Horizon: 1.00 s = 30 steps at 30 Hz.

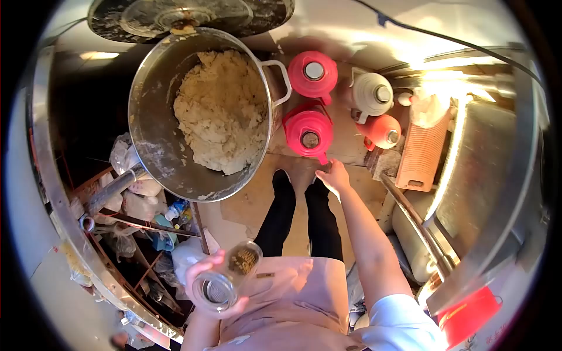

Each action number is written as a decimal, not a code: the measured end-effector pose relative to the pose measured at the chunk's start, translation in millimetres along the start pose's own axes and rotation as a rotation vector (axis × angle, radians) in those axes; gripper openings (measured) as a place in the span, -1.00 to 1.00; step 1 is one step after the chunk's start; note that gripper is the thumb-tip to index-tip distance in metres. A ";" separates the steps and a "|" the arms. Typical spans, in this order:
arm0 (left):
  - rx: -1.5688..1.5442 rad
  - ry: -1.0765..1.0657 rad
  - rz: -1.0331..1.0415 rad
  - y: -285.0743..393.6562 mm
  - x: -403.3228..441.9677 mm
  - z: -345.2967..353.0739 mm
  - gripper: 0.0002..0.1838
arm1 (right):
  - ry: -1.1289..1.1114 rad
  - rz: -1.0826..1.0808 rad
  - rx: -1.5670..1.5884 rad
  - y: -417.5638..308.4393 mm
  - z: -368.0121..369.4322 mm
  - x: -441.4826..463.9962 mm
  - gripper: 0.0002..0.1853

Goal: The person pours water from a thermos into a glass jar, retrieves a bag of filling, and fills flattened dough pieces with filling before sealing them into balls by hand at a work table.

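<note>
My left hand (206, 278) is closed around a clear glass tea tumbler (228, 278), tilted in front of the apron. A metal strainer shows at its near end, and brownish leaf-like bits lie at the far end. My right hand (333, 177) is stretched forward with thumb and fingers apart, holding nothing. Just beyond its fingertips stands a bright pink thermos flask (309, 134); I cannot tell whether they touch. Behind that one is a second pink thermos flask (313, 73). To their right stand a white thermos flask (372, 93) and an orange-red thermos flask (383, 131).
A large metal pot (137, 126) with dough (219, 111) stands at left, its handle towards the flasks. Behind it leans a dark round lid (187, 14). Shelves with plastic bags (140, 205) are below left. An orange washboard (425, 152) and metal pipe (410, 213) are at right.
</note>
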<state>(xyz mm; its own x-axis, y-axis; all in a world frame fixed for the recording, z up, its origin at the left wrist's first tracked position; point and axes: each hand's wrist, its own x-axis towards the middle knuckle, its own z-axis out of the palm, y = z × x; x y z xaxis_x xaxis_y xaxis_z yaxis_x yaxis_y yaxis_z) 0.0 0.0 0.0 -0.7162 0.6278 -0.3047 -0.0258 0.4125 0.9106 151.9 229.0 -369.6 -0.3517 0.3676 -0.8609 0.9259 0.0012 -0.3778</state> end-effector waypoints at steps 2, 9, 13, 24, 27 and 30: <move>-0.015 0.045 -0.079 21.7 -21.8 -3.7 -0.05 | -0.036 0.029 -0.019 -9.0 -6.0 -4.0 -0.18; 0.079 0.086 -0.098 -84.2 4.7 3.8 0.00 | 0.086 0.001 0.004 8.3 22.4 127.1 -0.56; 0.112 0.169 -0.137 -83.5 7.3 8.2 -0.01 | 0.183 -0.130 0.279 34.8 40.3 141.3 -0.64; 0.043 0.121 -0.106 -79.1 21.4 -1.0 0.01 | 0.342 -0.023 0.353 45.0 32.9 79.2 -0.77; 0.063 0.125 -0.099 -85.2 23.5 3.7 0.01 | 0.402 -0.138 0.528 50.4 56.6 105.2 -0.73; 0.093 0.115 -0.125 -86.7 12.2 8.0 0.01 | 0.390 -0.167 0.575 35.8 61.5 116.8 -0.71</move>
<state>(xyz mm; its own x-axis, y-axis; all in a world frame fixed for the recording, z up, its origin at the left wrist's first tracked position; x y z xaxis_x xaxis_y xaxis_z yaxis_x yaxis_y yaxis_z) -0.9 -22.8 -84.9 -0.7865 0.4905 -0.3753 -0.0589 0.5453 0.8361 135.4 214.8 -504.7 -0.3084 0.7111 -0.6318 0.6068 -0.3645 -0.7064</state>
